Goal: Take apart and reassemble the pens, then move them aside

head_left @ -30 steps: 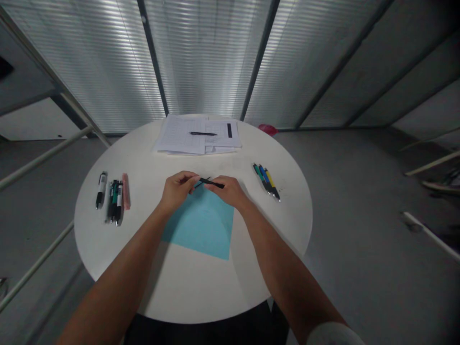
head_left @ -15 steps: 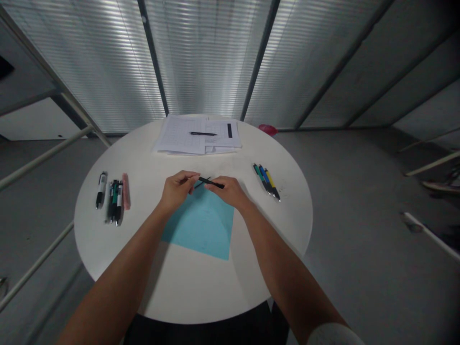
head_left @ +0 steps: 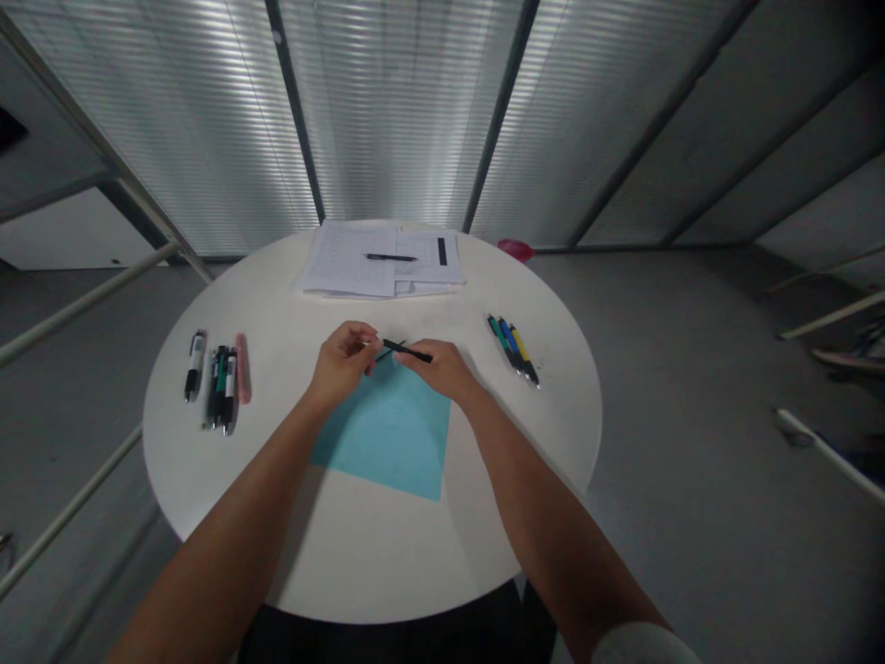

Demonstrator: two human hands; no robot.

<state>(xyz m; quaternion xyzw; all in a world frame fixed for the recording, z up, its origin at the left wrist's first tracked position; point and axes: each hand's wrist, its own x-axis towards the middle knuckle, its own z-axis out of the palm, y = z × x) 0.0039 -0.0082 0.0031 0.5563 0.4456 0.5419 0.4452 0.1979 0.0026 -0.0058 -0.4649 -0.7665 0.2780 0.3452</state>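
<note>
My left hand (head_left: 342, 361) and my right hand (head_left: 435, 367) meet above the top corner of a light blue sheet (head_left: 391, 443). Between them is a slim black pen (head_left: 407, 351), pinched in the fingertips of both hands. A thin black rod (head_left: 391, 351), possibly a refill, crosses it near my left fingers. My fingers hide where the two pieces meet. The sheet lies on a round white table (head_left: 373, 553).
Several pens (head_left: 219, 387) and a pink strip (head_left: 242, 369) lie to the left. Several coloured pens (head_left: 513, 350) lie to the right. Papers (head_left: 346, 263) with a black pen (head_left: 391, 257) sit at the far edge. Metal rails (head_left: 83, 304) stand left, beyond the table.
My left hand has risen slightly, with its fingers curled more around the pen's end. The right hand and the pen have barely moved.
</note>
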